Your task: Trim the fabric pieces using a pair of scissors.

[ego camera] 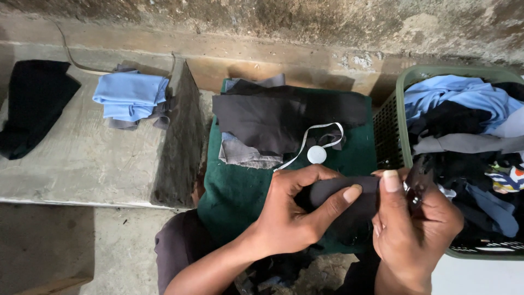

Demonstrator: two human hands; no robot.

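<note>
We hold a dark grey strip of cloth [344, 199] between both hands, just above our lap. Our left hand [295, 210] pinches it, thumb over the top near the strip's right half and fingers curled beneath its left end. Our right hand [417, 224] meets the strip's right end, thumb pressed flat against the edge, and also closes around small dark scissors [417, 183] whose blades stick up just beyond the fingers. The strip's long axis runs left to right, from one grip straight across to the other, so the scissors sit at its right end, with the right hand nearer them and the left hand anchoring the rest.

Beyond the grips, away from us, lies a green cloth [240, 186] spread over a low support, bearing a stack of black and grey pieces [273, 123], a white tape [319, 134] and a round white disc [316, 154]. To the right of the right hand, almost touching, stands a green plastic basket [404, 82] full of mixed fabric scraps. Well to the left of the left hand, a concrete ledge [82, 158] carries a folded light-blue bundle [131, 95] and a black cloth [33, 106]. The room is rough concrete, with a stained wall beyond.
</note>
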